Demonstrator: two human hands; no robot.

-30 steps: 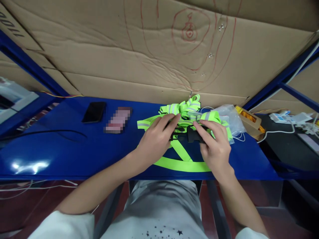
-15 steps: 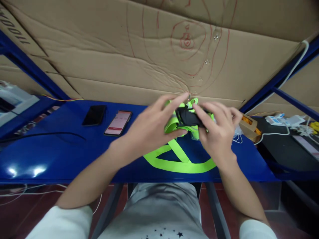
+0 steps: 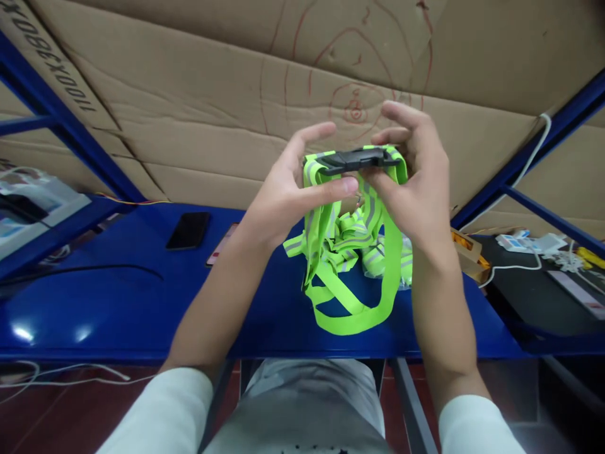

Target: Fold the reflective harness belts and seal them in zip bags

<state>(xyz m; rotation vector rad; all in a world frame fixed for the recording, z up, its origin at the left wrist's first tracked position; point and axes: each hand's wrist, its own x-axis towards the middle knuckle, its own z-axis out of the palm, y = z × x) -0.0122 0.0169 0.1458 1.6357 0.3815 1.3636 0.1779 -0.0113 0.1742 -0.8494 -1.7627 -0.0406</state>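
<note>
A fluorescent yellow-green reflective strap harness [image 3: 350, 323] with grey stripes hangs between my hands, raised above the blue table. Its black plastic buckle [image 3: 357, 160] is at the top, the two halves joined in line. My left hand [image 3: 295, 183] grips the strap at the buckle's left end, thumb stretched along below the buckle. My right hand [image 3: 418, 173] holds the strap at the buckle's right end, with the thumb under it and the index finger raised. The harness's lower loops dangle down to the table. Behind them lies a bundle of similar striped straps [image 3: 352, 233].
A plastic-wrapped striped bundle [image 3: 378, 258] lies behind my right wrist. On the blue table [image 3: 118, 302] are a dark phone [image 3: 188, 231], a second phone [image 3: 221, 244] partly behind my left arm, and a black cable [image 3: 118, 270]. A cardboard box [image 3: 470, 255] stands right; cardboard panels [image 3: 203, 126] rise behind.
Both hands have lifted the buckle and straps upward and moved farther apart. The buckle now shows level between them, and the striped straps on the table have come into view.
</note>
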